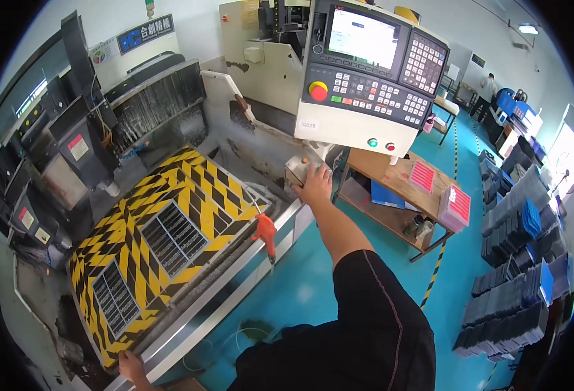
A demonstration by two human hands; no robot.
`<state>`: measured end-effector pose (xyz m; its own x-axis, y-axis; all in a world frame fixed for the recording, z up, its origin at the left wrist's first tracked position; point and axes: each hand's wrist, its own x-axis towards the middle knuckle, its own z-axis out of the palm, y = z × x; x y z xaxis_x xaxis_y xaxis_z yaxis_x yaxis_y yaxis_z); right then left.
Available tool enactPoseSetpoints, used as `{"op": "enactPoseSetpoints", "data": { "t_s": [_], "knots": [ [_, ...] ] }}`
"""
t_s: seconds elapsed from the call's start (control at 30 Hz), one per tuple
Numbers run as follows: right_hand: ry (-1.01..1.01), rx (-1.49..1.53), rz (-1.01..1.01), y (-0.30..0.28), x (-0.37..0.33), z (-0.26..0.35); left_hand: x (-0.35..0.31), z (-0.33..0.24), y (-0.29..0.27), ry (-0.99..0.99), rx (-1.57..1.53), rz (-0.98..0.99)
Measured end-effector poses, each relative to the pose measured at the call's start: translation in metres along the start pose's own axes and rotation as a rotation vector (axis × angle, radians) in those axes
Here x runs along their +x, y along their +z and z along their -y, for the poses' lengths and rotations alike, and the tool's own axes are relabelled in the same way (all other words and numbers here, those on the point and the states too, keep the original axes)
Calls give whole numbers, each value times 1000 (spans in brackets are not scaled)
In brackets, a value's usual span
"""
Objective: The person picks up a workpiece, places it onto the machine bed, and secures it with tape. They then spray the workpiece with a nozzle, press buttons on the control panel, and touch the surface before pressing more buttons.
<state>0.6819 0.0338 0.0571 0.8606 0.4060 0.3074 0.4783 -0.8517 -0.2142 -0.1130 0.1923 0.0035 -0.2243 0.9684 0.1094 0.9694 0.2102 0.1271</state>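
Note:
My right hand (316,186) lies on a small metal button box (295,171) at the machine's front right corner. Its fingers are apart, close to the orange button (304,160). At the lower left, my left hand (130,366) is curled over the front edge (199,326) of the machine; part of it is hidden. Inside the machine, a bed covered with yellow and black striped tape (130,228) bears two framed grids of dark pieces, a nearer left grid (115,298) and a farther right grid (174,238). An orange air gun (265,234) hangs on the front edge between my hands.
A control panel (365,78) with a lit screen and red stop knob stands above my right hand. Dark spindle heads (82,146) hang over the bed's left side. Right of me are a wooden table (391,171) with pink trays and stacked dark trays (505,319). Someone (489,85) stands far back.

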Motion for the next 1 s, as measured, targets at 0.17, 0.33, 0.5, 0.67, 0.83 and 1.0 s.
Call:
{"op": "enactPoseSetpoints", "data": {
  "t_s": [0.17, 0.33, 0.5, 0.67, 0.83, 1.0],
  "knots": [
    [-159, 277, -239, -55, 76, -9, 7, 6, 4, -10, -13, -29],
    [-155, 383, -366, -170, 127, -12, 2, 1, 8, 28, -30, -152],
    [-109, 499, -237, -163, 137, -17, -2, 4, 7, 39, -46, -171],
    [-79, 557, -264, -159, 134, -31, 4, -1, 10, 84, -82, -239],
    [-3, 799, -353, -99, 104, 8, -12, 19, 7, 64, -135, -223],
    [-332, 66, -113, 83, 8, -9, -1, -23, 5, -31, -233, -87]
  ]
}}
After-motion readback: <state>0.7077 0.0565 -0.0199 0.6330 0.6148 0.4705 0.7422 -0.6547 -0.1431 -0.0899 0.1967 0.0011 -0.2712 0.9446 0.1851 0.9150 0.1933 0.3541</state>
